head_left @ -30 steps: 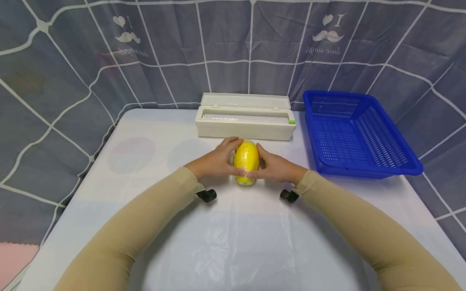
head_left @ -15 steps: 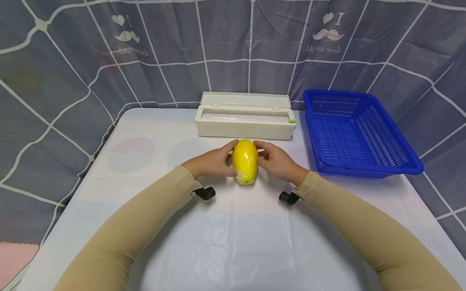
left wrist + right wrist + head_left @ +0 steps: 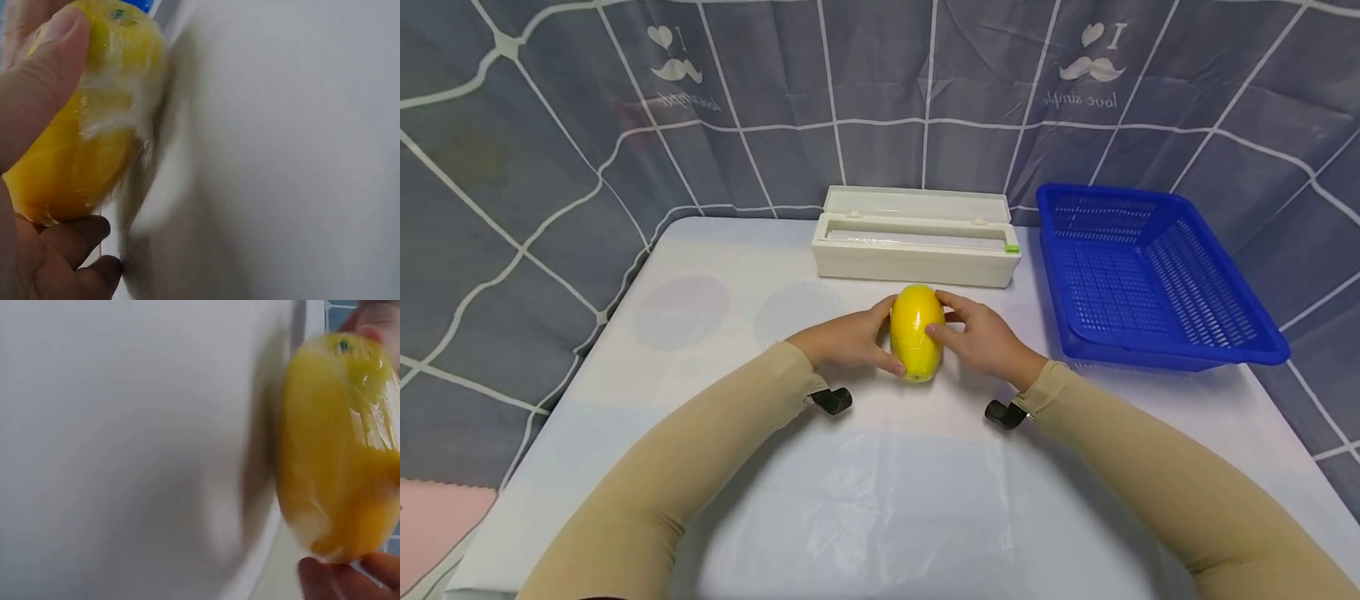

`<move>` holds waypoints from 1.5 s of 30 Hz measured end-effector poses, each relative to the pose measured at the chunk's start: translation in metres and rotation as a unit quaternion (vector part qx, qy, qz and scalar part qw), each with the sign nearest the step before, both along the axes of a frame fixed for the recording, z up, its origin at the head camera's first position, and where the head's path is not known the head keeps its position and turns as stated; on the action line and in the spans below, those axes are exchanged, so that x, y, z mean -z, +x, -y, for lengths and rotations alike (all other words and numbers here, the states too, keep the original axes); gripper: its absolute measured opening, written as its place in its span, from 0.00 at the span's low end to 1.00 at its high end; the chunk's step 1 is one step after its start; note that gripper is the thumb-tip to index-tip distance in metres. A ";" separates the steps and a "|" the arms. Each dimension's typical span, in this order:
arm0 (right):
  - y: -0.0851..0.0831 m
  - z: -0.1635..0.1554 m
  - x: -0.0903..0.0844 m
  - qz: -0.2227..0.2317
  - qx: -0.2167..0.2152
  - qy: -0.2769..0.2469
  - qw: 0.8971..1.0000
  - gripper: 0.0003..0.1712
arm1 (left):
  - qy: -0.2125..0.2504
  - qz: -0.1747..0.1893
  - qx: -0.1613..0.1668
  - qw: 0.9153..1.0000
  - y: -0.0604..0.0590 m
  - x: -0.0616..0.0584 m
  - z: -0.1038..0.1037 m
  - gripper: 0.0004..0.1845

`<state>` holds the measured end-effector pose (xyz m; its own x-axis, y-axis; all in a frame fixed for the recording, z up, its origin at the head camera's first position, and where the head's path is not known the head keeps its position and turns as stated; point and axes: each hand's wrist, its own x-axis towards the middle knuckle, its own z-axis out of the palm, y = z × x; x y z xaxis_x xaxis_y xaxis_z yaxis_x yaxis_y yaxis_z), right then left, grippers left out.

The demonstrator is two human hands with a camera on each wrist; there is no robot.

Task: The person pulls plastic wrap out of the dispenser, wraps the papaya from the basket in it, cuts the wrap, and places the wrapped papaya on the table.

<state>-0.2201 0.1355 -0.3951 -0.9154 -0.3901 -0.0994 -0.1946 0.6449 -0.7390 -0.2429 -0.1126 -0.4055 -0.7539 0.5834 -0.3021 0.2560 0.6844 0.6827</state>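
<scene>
A yellow oval fruit (image 3: 917, 332) wrapped in clear film stands on end on the white table (image 3: 715, 275), in front of me. My left hand (image 3: 850, 342) grips its left side, thumb on the front near the bottom. My right hand (image 3: 981, 337) grips its right side, thumb across the front. The left wrist view shows the wrapped fruit (image 3: 81, 131) close up with my thumb (image 3: 37, 94) over the bunched film. In the right wrist view the fruit (image 3: 337, 450) fills the right side, a fingertip (image 3: 328, 578) beneath it.
A white cling-film dispenser box (image 3: 916, 237) with its lid up lies behind the fruit. A blue plastic basket (image 3: 1142, 275) stands at the back right. A clear plastic sheet (image 3: 880, 500) covers the near part of the table. A grey patterned curtain (image 3: 535, 150) surrounds the table.
My right hand let go of the fruit for a moment, then closed on it again with the thumb across the front. The left hand kept its hold. The head view shifted slightly.
</scene>
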 end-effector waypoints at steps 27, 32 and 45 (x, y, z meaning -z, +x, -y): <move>-0.003 -0.007 0.006 0.065 -0.029 -0.007 0.997 0.54 | -0.027 -0.022 -0.024 0.999 0.003 -0.010 -0.001 0.65; -0.003 -0.009 0.006 0.065 -0.026 -0.005 0.998 0.55 | -0.033 -0.023 -0.021 0.999 0.002 -0.009 -0.001 0.66; -0.001 -0.016 0.005 0.068 -0.018 0.003 0.998 0.52 | -0.048 -0.053 -0.006 0.997 0.001 -0.012 0.001 0.61</move>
